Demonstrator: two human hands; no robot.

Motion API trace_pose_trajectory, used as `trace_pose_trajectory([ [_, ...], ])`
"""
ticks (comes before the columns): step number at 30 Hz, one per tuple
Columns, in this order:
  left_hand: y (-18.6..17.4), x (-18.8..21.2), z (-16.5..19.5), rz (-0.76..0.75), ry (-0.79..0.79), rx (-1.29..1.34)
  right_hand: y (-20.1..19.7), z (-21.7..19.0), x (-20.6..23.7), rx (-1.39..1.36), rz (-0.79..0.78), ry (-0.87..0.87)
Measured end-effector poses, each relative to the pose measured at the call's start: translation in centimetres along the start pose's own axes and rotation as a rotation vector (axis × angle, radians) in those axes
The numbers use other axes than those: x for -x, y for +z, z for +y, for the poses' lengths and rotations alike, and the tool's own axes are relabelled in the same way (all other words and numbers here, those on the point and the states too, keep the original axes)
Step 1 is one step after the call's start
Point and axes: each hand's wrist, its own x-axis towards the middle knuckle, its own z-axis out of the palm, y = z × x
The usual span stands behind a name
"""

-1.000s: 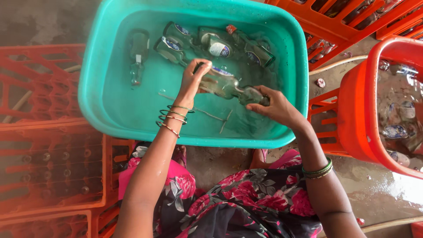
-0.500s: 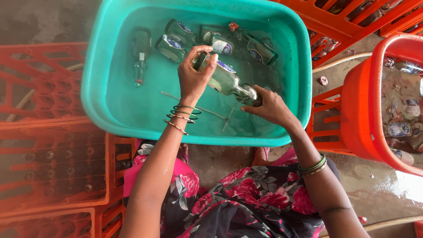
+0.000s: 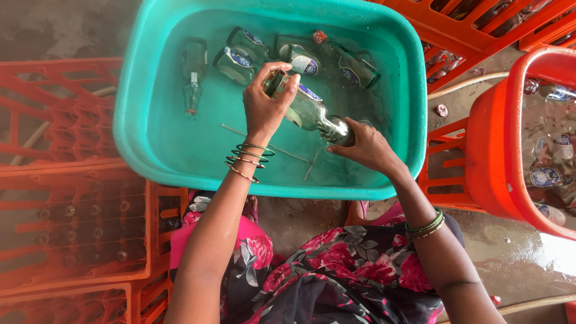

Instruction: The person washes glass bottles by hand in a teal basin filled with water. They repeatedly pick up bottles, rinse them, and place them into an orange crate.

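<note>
Down at the near edge, the person's lap is covered in a dark dress with pink and red flowers [image 3: 354, 270], and both bare forearms reach away from it over a turquoise tub [image 3: 138, 144] of water. The left hand [image 3: 267, 105], thin bangles [image 3: 249, 159] stacked at the wrist, has its fingers [image 3: 282, 99] curled and pressed around the base end of a clear glass bottle [image 3: 309, 111] with a blue-and-white label. The right hand [image 3: 363, 147], green bangles [image 3: 426, 225] further back on that arm, has its fingers closed around the bottle's other end, so that the narrow part is hidden inside the grip. The bottle lies tilted between the two hands, above the water and over the middle of the tub, its base end higher and farther away.

Beyond the hands, more labelled bottles [image 3: 300, 54] lie in a loose row along the far side of the tub, and one smaller bottle [image 3: 192, 78] lies apart on the left. To the person's left, orange crates [image 3: 78, 228] stand beside the tub, the nearer one with bottle tops showing in its cells. To the right, an orange basin [image 3: 498, 162] holds water and further bottles, and more orange crates [image 3: 480, 24] sit at the far right corner on the wet concrete floor [image 3: 510, 258].
</note>
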Motion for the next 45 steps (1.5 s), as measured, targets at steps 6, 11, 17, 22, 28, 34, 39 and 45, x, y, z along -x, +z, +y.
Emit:
trace_pose_trajectory([
  [6, 0.0, 0.1, 0.0, 0.004, -0.045, -0.029, 0.2, 0.0, 0.0, 0.024, -0.037, 0.054],
  [11, 0.0, 0.1, 0.0, 0.015, 0.003, -0.054, 0.3, 0.1, -0.1, 0.046, -0.020, 0.003],
  [17, 0.0, -0.2, 0.3, 0.004, -0.003, -0.076, 0.2, 0.2, -0.3, 0.091, -0.039, 0.039],
  [22, -0.2, -0.1, 0.5, -0.006, -0.005, -0.076, 0.6, 0.4, -0.5, 0.103, -0.068, 0.075],
  [28, -0.3, 0.0, 0.6, 0.002, 0.021, -0.093, 0.9, 0.6, -0.8, 0.131, -0.050, -0.005],
  [34, -0.4, -0.1, 0.8, 0.001, 0.008, -0.123, 0.9, 0.3, -1.0, 0.143, -0.084, 0.044],
  [39, -0.4, 0.0, 1.0, 0.001, 0.026, -0.127, 1.0, 0.3, -1.0, 0.140, -0.109, 0.055],
  [45, -0.9, -0.5, 1.5, -0.028, 0.005, -0.133, 1.5, 1.4, -1.9, 0.043, -0.151, 0.022],
])
